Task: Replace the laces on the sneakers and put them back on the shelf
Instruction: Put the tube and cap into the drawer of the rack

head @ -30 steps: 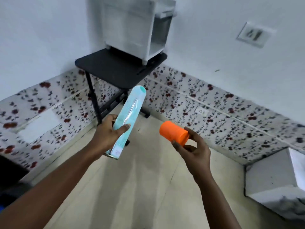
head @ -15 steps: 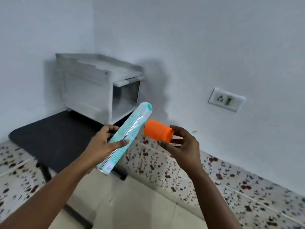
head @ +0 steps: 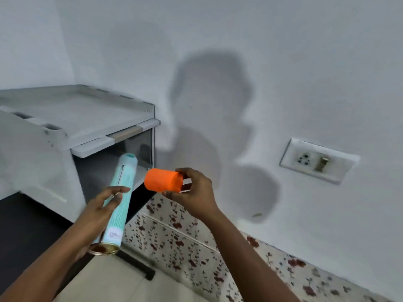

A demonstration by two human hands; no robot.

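- Pale teal and printed with small text, the spray can (head: 120, 200) was a long slim cylinder with a metal seam down its side and a brassy, concave base turned toward the camera; a white label patch sat near that base.
- The can tilted up and away, its uncapped teal top reaching in front of the open shelf compartment (head: 115, 168).
- The left hand (head: 98, 214) held the can low on its body, fingers wrapped round it, forefinger stretched along the side.
- Bright orange and smooth, the cap (head: 163, 180) was a short, stubby cylinder lying sideways, just beside the can's upper part but apart from it.
- The right hand (head: 194, 192) pinched the cap between thumb and fingertips at its right end.
- The white shelf unit (head: 72, 112) stood on a black table (head: 24, 225) against the corner of the white wall.
- A wall socket (head: 316, 161) sat to the right, above a strip of floral tiles (head: 185, 238).
- No sneakers or laces could be made out.
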